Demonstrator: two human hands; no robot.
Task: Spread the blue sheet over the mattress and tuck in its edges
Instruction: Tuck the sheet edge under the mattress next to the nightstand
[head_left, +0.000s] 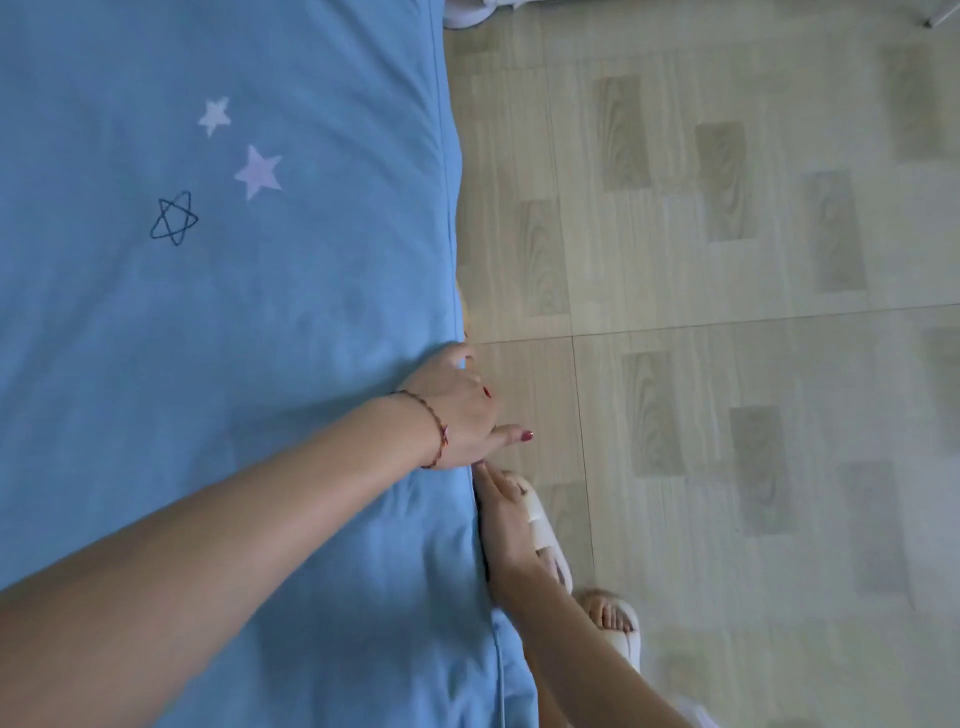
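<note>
The blue sheet (218, 322), printed with three stars, lies smooth over the mattress and fills the left half of the view. Its seamed edge hangs down the mattress's right side. A sliver of yellow mattress (463, 309) shows at that edge. My left hand (457, 410) reaches across the sheet and curls over the mattress edge, gripping the sheet there; the fingertips are hidden and the thumb sticks out. My right hand (501, 519) lies just below it, flat against the mattress side with its fingers straight along the hanging edge.
Pale wood-pattern floor tiles (727, 312) cover the right half. My feet in white sandals (608, 618) stand close to the bed side. Something white (467, 13) lies on the floor at the top, and a thin metal leg (943, 18) shows at the top right.
</note>
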